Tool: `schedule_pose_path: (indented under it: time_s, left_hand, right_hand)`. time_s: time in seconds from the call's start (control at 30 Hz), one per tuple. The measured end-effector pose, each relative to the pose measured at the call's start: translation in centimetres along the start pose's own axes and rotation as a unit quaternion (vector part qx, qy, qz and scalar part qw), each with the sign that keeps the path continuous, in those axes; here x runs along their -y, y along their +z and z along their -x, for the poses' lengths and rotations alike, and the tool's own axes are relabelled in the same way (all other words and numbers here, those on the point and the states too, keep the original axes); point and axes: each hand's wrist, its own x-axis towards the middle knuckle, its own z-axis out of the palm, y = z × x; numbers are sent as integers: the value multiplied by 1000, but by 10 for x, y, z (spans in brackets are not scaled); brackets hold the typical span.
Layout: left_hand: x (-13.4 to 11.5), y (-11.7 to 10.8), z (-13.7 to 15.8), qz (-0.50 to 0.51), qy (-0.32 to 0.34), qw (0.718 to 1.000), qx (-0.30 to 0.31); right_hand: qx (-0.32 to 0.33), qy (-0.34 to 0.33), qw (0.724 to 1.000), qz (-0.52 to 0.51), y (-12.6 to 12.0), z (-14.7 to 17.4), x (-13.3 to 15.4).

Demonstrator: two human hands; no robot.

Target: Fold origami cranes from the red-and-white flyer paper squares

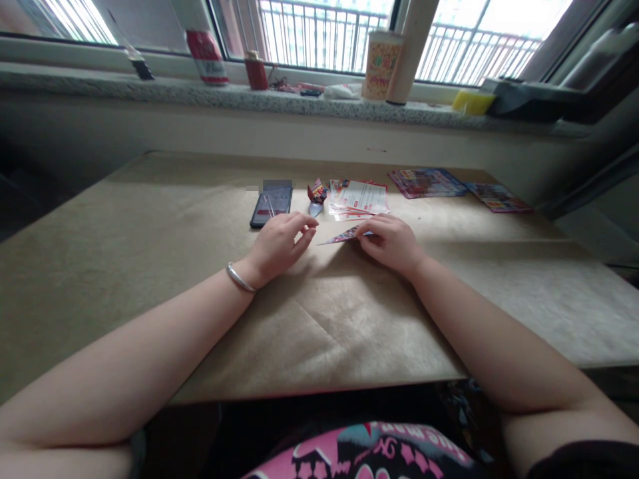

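My right hand (392, 243) pinches a colourful printed piece of paper (344, 235) at its right end. The paper narrows to a point toward the left, and its outer part rests on or just above the table. My left hand (282, 243), a silver bangle on its wrist, is a short way left of that point. Its thumb and forefinger are apart with nothing visible between them. Just behind the left hand lies a dark phone (272, 205). A small folded red-and-patterned paper shape (317, 193) stands between the phone and a pile of white, red-edged cards (359, 197).
Two stacks of colourful printed cards, one larger (426, 182) and one smaller (499, 197), lie at the table's back right. On the stone windowsill (164, 84) stand a red-and-white can (206, 58), a red lighter-like object (256, 70), a patterned paper cup (382, 65) and a yellow item (472, 102).
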Motion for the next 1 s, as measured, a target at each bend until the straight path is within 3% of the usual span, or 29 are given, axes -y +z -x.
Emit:
schedule_pose_path:
  time_s: [0.17,0.27,0.43,0.6,0.83,1.0]
  left_hand:
    - [-4,3,0,21,68,993,93]
    - [-6,4,0,-4,74,985,153]
    - [-10,3,-2,-39,24,962,268]
    - [-11,1,-1,-41,23,960,276]
    - [-15,0,1,-49,0,953,299]
    - [-14,1,2,-19,11,959,282]
  right_hand:
    - [66,-89,988,-111,13,-4,2]
    - [85,-94,980,-153,16,-4,-2]
    - [133,-62,975,-169,15,0,-10]
    - [148,-18,979,-141,10,1,-9]
    - [144,64,987,16,9,-1,-8]
    - [157,36,987,-29,14,0,-6]
